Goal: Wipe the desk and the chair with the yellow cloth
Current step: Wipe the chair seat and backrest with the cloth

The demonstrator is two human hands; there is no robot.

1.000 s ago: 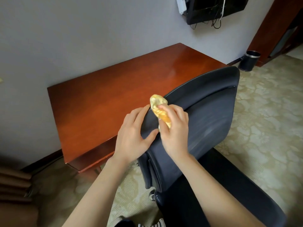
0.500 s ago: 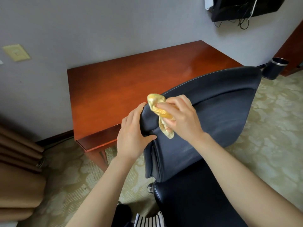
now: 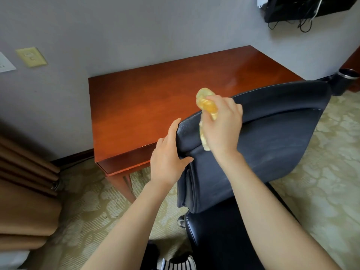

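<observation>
**Cloth on chair back**

Right hand (image 3: 221,125) fingers clamped on bunched yellow cloth (image 3: 206,106), pressing it on the top edge of the black chair (image 3: 272,137). Left hand (image 3: 168,158) grips the backrest's left corner, thumb in front. Wooden desk surface (image 3: 146,106) just beyond.

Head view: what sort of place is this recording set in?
Most likely a hotel room: a wooden desk against the wall, a wall-mounted screen with loose cables, patterned carpet and a heavy brown curtain.
</observation>
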